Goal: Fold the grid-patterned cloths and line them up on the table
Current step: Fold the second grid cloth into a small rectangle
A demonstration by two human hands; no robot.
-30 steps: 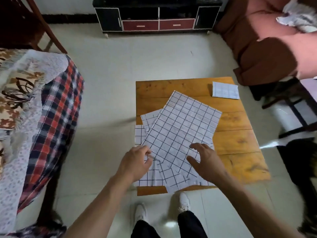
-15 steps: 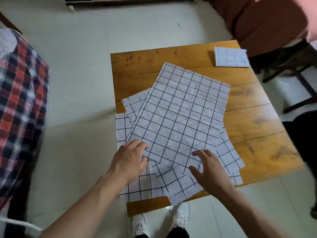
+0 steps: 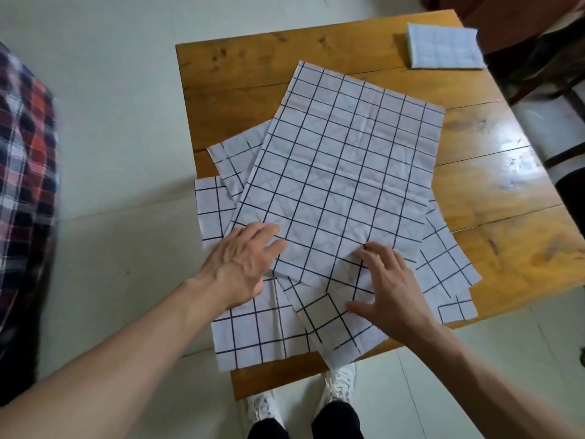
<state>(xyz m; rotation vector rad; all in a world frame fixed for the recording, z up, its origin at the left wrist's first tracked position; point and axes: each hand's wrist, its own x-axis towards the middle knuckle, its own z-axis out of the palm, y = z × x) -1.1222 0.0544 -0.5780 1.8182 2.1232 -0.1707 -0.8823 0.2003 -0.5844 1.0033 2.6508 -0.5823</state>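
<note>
Both hands flat and open, left hand (image 3: pixel 243 264) and right hand (image 3: pixel 384 285) gripping nothing, on the top cloth's (image 3: pixel 342 172) near edge mid-frame: pinch both near corners, fold away evenly.

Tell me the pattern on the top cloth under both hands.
White with a dark, near-black grid of thin lines, seen on the top cloth in the head view.

A large white rectangular cloth with a dark grid pattern (image 3: pixel 335 179) lies flat and unfolded, turned toward one o'clock, on top of a loose pile of similar white grid-patterned cloths (image 3: pixel 259 331) whose edges fan out at nine, six and four o'clock. A small folded grid-patterned cloth (image 3: pixel 444 46) lies well apart at one o'clock.
</note>
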